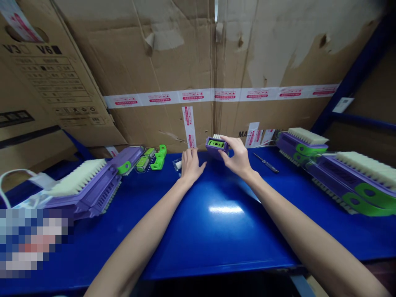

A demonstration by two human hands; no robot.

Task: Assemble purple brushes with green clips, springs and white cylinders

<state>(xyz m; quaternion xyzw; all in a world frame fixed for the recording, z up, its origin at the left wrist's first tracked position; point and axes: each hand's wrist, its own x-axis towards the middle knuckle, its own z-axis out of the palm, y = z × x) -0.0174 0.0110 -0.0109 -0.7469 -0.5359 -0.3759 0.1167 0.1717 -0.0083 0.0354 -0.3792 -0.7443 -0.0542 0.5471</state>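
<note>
My right hand [237,157] grips a small purple brush body with a green insert [216,145] at the back of the blue table [216,231], near the cardboard wall. My left hand [190,165] rests just left of it, fingers together and pointing forward, touching the table; I cannot tell whether anything lies under the fingers. A small clear part [177,164] lies right beside the left hand.
Purple brushes with white bristles lie stacked at the left [89,185] and at the right [337,173]. Loose green parts [159,157] sit at the back left. A small screwdriver [266,163] lies to the right of my right hand. Cardboard boxes [198,62] wall the back.
</note>
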